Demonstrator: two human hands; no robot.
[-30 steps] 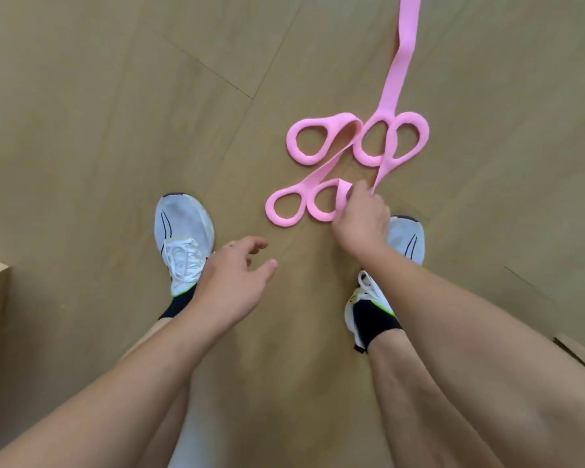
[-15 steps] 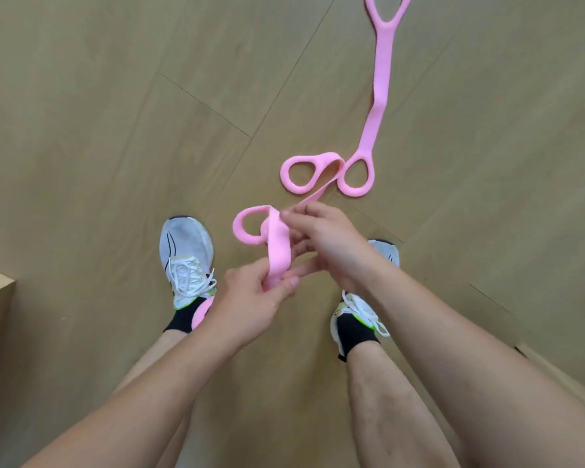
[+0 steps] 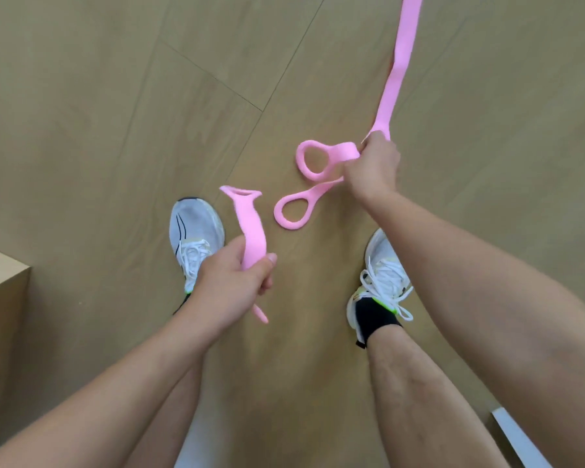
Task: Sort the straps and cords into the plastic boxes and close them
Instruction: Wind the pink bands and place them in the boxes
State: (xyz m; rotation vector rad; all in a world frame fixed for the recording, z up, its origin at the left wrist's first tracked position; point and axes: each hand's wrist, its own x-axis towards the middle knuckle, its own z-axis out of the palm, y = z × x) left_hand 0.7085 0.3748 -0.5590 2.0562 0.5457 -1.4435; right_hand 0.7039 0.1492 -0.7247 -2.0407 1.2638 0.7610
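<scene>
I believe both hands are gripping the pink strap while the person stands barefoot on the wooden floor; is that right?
Not quite: the person wears white sneakers, not bare feet, as the head view shows. The rest holds: the left hand and right hand both grip the pink strap above the wooden floor.

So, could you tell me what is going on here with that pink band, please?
A person stands on a wooden floor, looking down at a long pink strap with ring-shaped loops. The left hand is closed around one end of it, held upright with a loop at the top. The right hand grips the strap further along, beside two loops near the floor. No plastic box is clearly in view; only a cardboard box shows at left.
</scene>
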